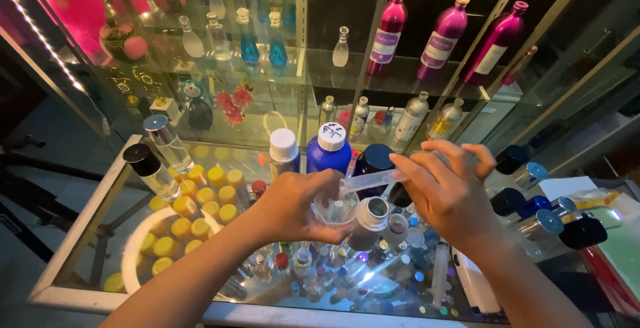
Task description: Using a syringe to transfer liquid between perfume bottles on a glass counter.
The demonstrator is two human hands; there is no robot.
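Syringe (371, 180) lies nearly level in my right hand (448, 191), fingers clamped on its barrel, long axis running left and slightly down, tip pointing into the clear cup (335, 208). My left hand (298, 207) is wrapped shut around that cup; I cannot tell its contents. Just right of the cup stands an open silver-necked bottle (369, 221); beyond my grip, a blue bottle (328, 149) with white cap.

3 magenta bottles (445, 35), pale labels, top shelf.
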